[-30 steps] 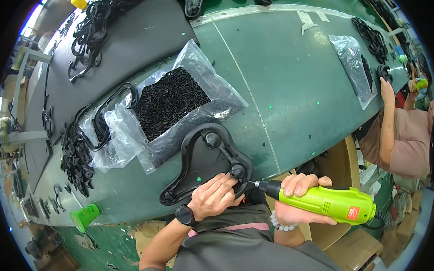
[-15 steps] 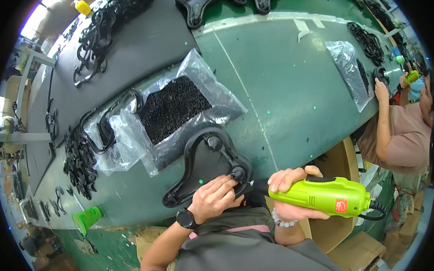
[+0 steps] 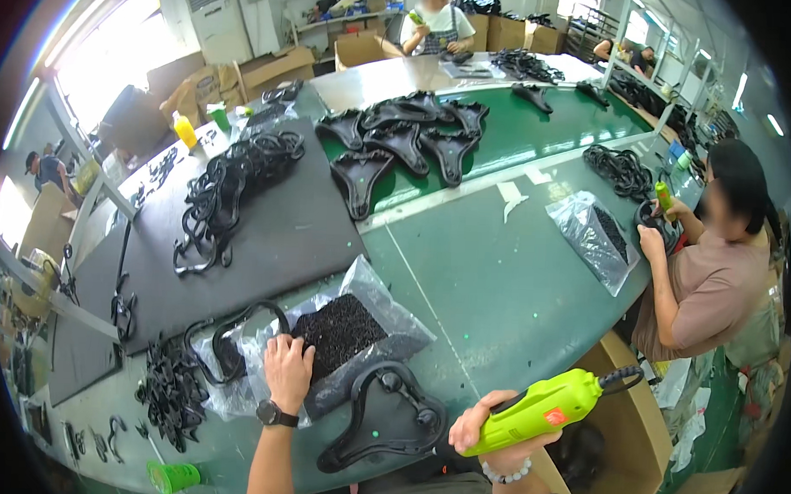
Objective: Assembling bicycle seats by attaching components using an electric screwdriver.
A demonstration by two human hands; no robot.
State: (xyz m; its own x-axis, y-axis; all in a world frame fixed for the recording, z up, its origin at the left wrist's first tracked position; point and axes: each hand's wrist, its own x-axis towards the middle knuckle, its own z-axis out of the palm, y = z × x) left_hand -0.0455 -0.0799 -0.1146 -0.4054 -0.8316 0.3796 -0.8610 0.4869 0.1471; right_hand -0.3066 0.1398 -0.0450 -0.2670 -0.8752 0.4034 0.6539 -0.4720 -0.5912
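Since the earlier frame, the left hand [image 3: 288, 374] has moved from the black triangular part [image 3: 389, 424] to the clear plastic bag [image 3: 399, 326], and the green power screwdriver [image 3: 513, 430] is tilted, its cord end higher. In the head view, the left hand lies at the bag's open side, its fingers nearly together beside the black screws [image 3: 336, 334]; whether they pinch a screw cannot be told. The right hand [image 3: 474, 422] is wrapped firmly around the screwdriver near its nose; bit contact with the part cannot be confirmed. The part lies on the green table [image 3: 431, 264] just below the bag, hollow side up, left of the screwdriver. The screwdriver's casing carries an orange-red label [image 3: 554, 416] with a pale emblem, its detail too small to read. A green cup [image 3: 172, 478] stands at the table's near left edge.
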